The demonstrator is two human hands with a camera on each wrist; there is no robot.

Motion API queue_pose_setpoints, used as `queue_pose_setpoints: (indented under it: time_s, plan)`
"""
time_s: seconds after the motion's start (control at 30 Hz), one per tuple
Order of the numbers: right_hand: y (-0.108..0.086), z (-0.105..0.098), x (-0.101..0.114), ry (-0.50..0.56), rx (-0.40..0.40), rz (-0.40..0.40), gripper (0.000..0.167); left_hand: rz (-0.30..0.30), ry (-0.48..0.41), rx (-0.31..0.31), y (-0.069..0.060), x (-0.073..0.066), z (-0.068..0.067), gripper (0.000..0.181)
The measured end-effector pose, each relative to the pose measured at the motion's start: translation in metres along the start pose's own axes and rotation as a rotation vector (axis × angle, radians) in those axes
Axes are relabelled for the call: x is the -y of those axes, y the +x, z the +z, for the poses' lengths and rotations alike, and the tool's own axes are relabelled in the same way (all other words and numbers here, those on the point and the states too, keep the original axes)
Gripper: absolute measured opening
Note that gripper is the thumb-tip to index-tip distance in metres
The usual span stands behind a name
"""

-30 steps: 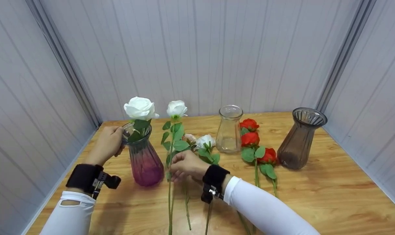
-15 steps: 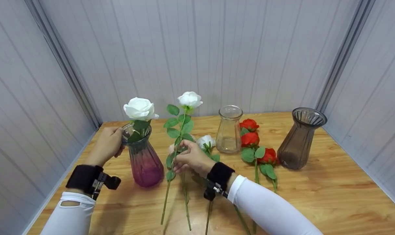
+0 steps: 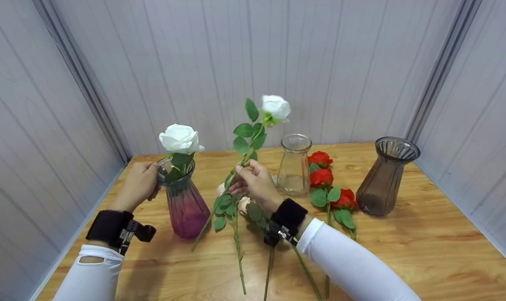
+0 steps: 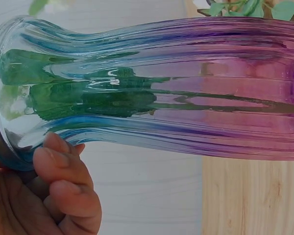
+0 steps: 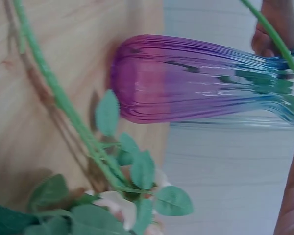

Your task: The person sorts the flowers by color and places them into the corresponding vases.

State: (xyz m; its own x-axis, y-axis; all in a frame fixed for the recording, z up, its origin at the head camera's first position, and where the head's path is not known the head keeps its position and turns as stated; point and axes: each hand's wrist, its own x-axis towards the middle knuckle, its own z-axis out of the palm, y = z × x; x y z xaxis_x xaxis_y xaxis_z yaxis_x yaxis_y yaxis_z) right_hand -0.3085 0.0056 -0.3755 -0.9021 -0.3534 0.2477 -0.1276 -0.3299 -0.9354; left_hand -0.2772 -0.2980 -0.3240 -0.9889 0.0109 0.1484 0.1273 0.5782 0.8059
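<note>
My left hand [image 3: 139,182] grips the rim of a ribbed glass vase [image 3: 189,211], bluish at the top and purple-pink below. A white rose [image 3: 180,139] stands in that vase, and its leaves and stem show through the glass in the left wrist view. To the right, my right hand [image 3: 257,184] pinches the stem of a second white rose [image 3: 275,107]. This rose is held above the table, bloom up and leaning right, its stem end slanting down-left toward the vase base. In the right wrist view, the held stem [image 5: 277,39] crosses before the vase's neck.
Pale pink roses [image 3: 244,205] lie under and around my right hand, stems pointing toward the front. Behind it stands a clear glass vase [image 3: 293,171]. Several red roses [image 3: 321,178] lie beside that, with a grey glass vase [image 3: 380,184] farther right. Panel walls enclose the table [image 3: 428,234].
My right hand has lifted the white rose up and rightward, and its stem has tilted from nearly upright to slanting. The left hand and the purple vase stay in place.
</note>
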Motion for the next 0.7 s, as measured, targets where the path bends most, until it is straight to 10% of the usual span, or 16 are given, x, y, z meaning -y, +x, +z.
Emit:
queue_pose_setpoints:
  time_s: [0.7]
  plan:
    - [0.011,0.000,0.054,0.107,-0.173,-0.314,0.009,0.011,-0.004,0.002,0.000,0.001,0.002,0.045]
